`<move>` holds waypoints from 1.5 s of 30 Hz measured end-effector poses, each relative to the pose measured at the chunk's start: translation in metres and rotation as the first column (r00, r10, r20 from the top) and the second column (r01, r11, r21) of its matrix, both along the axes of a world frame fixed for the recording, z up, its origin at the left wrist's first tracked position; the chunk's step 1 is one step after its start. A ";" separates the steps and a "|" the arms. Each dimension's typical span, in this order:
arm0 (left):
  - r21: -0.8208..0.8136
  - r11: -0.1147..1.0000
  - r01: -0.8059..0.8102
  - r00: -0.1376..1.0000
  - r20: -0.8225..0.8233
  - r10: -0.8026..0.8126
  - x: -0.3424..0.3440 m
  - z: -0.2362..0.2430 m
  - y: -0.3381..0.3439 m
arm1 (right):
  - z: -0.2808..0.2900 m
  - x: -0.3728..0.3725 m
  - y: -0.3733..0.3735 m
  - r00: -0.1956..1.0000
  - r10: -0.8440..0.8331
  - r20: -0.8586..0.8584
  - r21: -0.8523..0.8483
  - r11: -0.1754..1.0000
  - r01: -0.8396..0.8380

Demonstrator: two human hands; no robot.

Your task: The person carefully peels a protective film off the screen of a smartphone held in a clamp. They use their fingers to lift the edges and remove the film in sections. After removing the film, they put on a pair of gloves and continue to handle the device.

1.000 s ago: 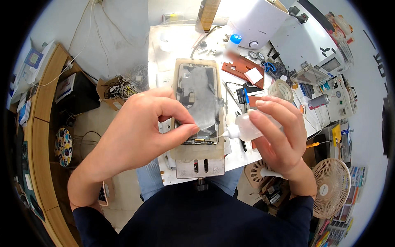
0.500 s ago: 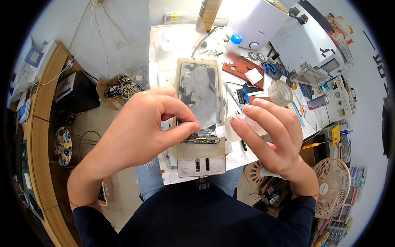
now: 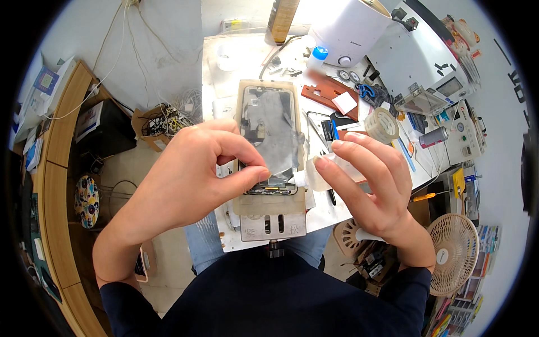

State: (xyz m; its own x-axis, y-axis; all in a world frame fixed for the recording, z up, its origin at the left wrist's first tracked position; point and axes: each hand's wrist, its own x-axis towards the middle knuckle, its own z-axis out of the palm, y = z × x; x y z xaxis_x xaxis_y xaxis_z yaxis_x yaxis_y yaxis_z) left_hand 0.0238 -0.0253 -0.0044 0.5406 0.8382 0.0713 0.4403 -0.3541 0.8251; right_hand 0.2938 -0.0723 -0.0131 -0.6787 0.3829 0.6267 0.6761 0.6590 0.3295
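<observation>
A phone frame [image 3: 295,121] with its insides exposed lies in a pale clamp fixture [image 3: 272,205] in front of me. A wrinkled grey film [image 3: 272,135] covers much of it. My left hand [image 3: 202,168] is closed, thumb and forefinger pinching at the film's lower edge; the exact grip spot is hidden by the fingertips. My right hand [image 3: 373,185] is closed around a translucent squeeze bottle [image 3: 321,173], lying tilted with its white nozzle end [image 3: 300,178] pointing left at the phone's lower right part.
On the right of the bench lie a tape roll [image 3: 382,124], brown-red pad [image 3: 325,92], blue-handled tool [image 3: 368,91] and spray can [image 3: 433,137]. A white round appliance [image 3: 351,33] and a blue-capped bottle [image 3: 318,57] stand behind. A fan [image 3: 453,254] is at lower right.
The squeeze bottle's nozzle has shifted slightly and now looks blurred near the film's edge. Both hands keep nearly the same places; the whole view has moved a little.
</observation>
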 end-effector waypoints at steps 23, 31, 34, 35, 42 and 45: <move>-0.044 0.999 -0.010 0.999 0.038 0.012 -0.002 0.000 0.000 | -0.112 0.091 0.179 0.485 -0.708 -0.514 -0.706 0.670 0.229; -0.029 0.999 0.019 0.999 0.037 -0.018 -0.002 0.000 0.000 | -0.122 0.088 0.179 0.407 -0.537 -0.738 -0.499 0.842 0.206; -0.063 0.998 -0.003 0.999 0.037 0.006 -0.008 -0.003 -0.001 | -0.040 0.025 0.109 0.376 -0.434 -0.819 -0.542 0.800 -0.258; -0.073 0.997 0.009 0.999 0.046 -0.005 -0.006 -0.004 0.001 | -0.016 0.016 0.086 0.427 -0.441 -0.789 -0.602 0.695 -0.394; -0.056 0.998 0.011 1.000 0.021 -0.010 -0.004 -0.001 0.000 | 0.026 -0.023 0.040 0.912 -0.188 -0.364 -0.888 0.365 -0.279; -0.066 0.998 0.008 0.999 0.039 -0.005 -0.004 0.000 0.000 | 0.036 -0.030 0.039 0.940 -0.163 -0.301 -0.929 0.275 -0.250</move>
State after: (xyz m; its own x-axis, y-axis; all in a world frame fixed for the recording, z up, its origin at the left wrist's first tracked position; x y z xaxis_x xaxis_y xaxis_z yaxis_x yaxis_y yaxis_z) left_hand 0.0194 -0.0249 -0.0041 0.5440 0.8383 0.0370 0.4057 -0.3013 0.8629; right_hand 0.2635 -0.0328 0.0228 -0.5869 0.8095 -0.0150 0.5476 0.3832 -0.7439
